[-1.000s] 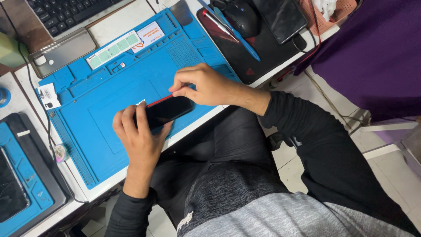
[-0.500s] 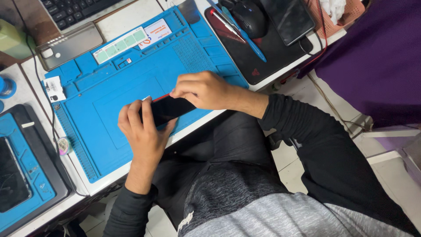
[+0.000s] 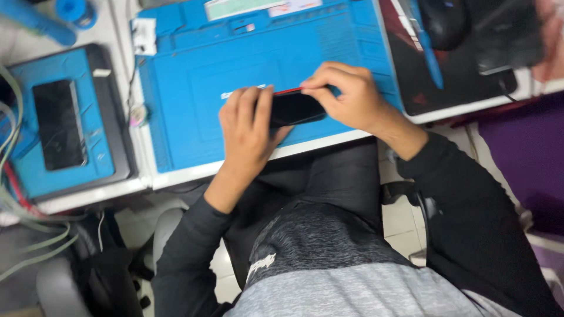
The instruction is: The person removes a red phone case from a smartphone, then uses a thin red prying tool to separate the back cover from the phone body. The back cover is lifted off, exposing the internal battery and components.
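A black smartphone (image 3: 295,108) with a red edge lies over the near part of a blue repair mat (image 3: 194,88). My left hand (image 3: 247,132) wraps its left end, fingers over the top. My right hand (image 3: 346,97) pinches the phone's far right edge with curled fingertips. Both hands hold the phone just above the mat near the table's front edge.
To the left, a second blue mat (image 3: 100,158) carries another dark phone (image 3: 57,124). A black pad (image 3: 464,88) at the right holds a black mouse (image 3: 443,23) and a blue pen-like tool (image 3: 426,50). Cables (image 3: 12,176) hang at the far left.
The camera view has swung and tilted, so the mat now appears more level. Both hands keep hold of the phone in about the same spot on the mat.
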